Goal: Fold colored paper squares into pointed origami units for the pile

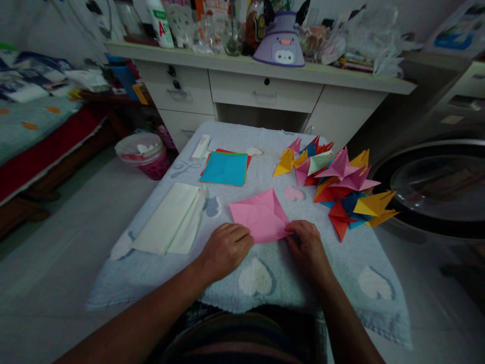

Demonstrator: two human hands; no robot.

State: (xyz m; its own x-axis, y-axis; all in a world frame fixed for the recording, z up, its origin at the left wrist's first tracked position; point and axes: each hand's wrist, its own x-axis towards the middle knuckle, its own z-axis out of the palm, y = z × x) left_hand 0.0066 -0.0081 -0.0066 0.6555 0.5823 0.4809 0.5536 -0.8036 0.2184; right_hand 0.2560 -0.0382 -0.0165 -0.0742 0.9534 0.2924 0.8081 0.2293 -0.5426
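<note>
now the pink paper (261, 215) is held at the cloth-covered table (352, 260), just ahead of left hand (226, 248) and right hand (307, 246) alike! its near edge is spanned between them, each end pinched by thumb and fingers; no clear long axis is shown, neither hand is set nearer.

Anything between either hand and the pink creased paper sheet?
Nothing visible: left hand and right hand both touch the creased pink paper sheet along its near edge. The stack of square coloured paper, blue on top, lies beyond it; the pile of folded multicoloured paper shapes sits to the right.
</note>
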